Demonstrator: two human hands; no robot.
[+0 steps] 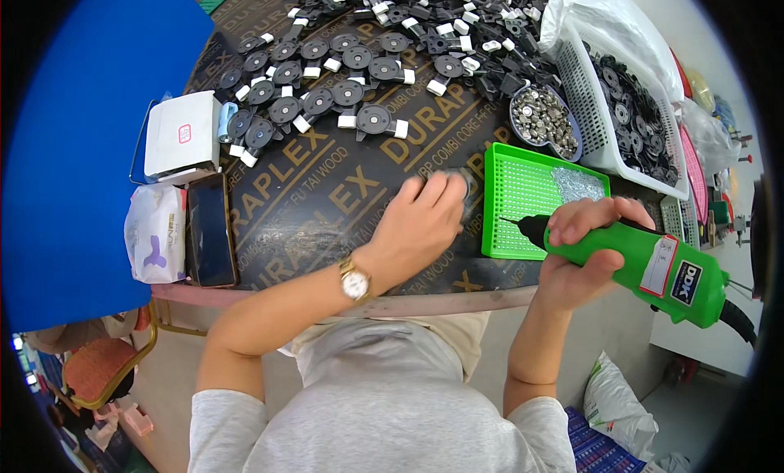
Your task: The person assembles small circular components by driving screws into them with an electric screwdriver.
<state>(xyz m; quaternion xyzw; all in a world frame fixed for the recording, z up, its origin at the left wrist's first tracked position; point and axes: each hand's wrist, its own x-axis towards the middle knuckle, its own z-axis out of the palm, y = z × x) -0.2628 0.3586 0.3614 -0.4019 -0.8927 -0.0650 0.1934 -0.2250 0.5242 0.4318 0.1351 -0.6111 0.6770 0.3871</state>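
The left hand (420,220) lies flat on the dark surface (327,203), its fingers (445,187) bent narrow over a small round part that barely shows beneath them. The right hand (584,248) is wrapped around a green electric screwdriver (645,265), whose bit points left over the green perforated tray (523,207).

Pinning the part firmly and bringing the bit in square should keep it from slipping.

A white label with red trim sits on the screwdriver's body beyond the right fingers. Far left of the left fingers lie a white box (181,134) with a small red-marked sticker, a white pouch (153,232) with a purple figure, and a dark phone (211,230).
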